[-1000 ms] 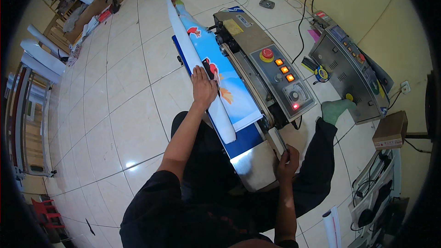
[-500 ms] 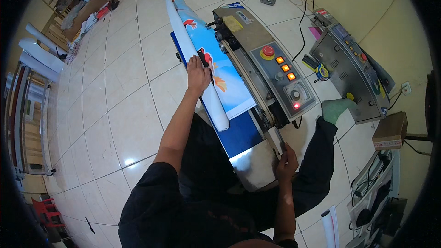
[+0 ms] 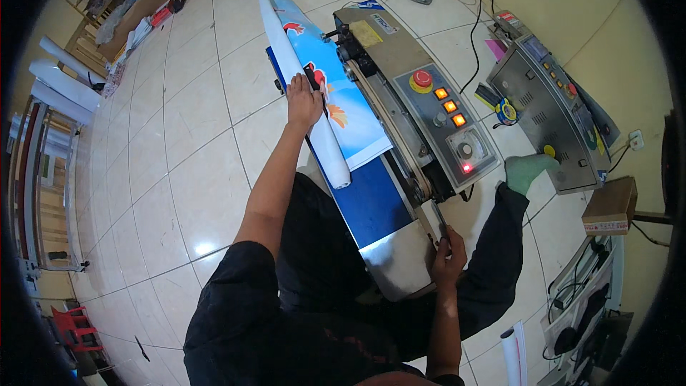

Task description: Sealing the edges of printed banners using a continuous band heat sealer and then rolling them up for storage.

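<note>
My left hand (image 3: 304, 104) lies over the white rolled edge (image 3: 333, 157) of a printed blue sheet (image 3: 356, 121) with red and orange figures, its fingers stretched across the roll beside a narrow black piece. The sheet rests on the blue bed (image 3: 371, 207) of a belt-driven machine (image 3: 382, 46), along its belt. My right hand (image 3: 449, 257) has its fingers closed on a pale rectangular piece (image 3: 432, 218) at the machine's near end. To the right of the belt is a control panel (image 3: 444, 125) with a red button and lit orange switches.
A second steel machine (image 3: 536, 114), tape measure (image 3: 505, 111) and cardboard box (image 3: 609, 207) are by the wall at right. My right foot (image 3: 525, 171) is beside the first machine. Rolls (image 3: 64, 86), clutter (image 3: 132, 11) and a red chair (image 3: 75, 329) are at left.
The printed sheet and my left hand have moved away from me along the machine, exposing more of the blue bed. My right hand stays on the pale piece at the near end.
</note>
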Motion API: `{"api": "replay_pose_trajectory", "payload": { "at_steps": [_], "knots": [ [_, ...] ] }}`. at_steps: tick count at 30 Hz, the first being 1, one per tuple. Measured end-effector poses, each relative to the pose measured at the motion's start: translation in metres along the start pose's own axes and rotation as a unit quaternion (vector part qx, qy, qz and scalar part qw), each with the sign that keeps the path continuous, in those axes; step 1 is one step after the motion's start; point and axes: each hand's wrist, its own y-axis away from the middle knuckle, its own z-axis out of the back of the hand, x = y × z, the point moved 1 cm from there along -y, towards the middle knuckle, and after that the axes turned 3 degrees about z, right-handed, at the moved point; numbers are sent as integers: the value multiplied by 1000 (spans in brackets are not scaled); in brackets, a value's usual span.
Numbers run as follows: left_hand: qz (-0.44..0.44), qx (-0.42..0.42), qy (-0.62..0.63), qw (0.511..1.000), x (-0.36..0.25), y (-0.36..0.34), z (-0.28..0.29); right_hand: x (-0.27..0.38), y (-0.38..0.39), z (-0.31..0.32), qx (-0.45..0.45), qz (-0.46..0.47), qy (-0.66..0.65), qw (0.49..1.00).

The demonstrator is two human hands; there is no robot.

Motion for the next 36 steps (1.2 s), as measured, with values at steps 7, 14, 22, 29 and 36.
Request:
{"api": "replay_pose_trajectory", "payload": {
  "at_steps": [7, 14, 22, 29, 36],
  "knots": [
    [-7, -1, -5, 1000, 11, -17, -4, 7, -2, 2, 10, -43, -25, 999],
    [-15, 2, -32, 999, 31, -39, -8, 5, -2, 0, 12, -33, -31, 999],
    [-3, 2, -27, 1000, 35, -58, -10, 5, 1, -1, 0, -28, -8, 1000],
    [-10, -18, 2, 1000, 41, -72, -8, 9, 0, 0, -10, -3, 18, 1000],
    [-19, -16, -33, 999, 51, -72, 2, 20, -2, -9, -30, 16, 29, 999]
  ]
}}
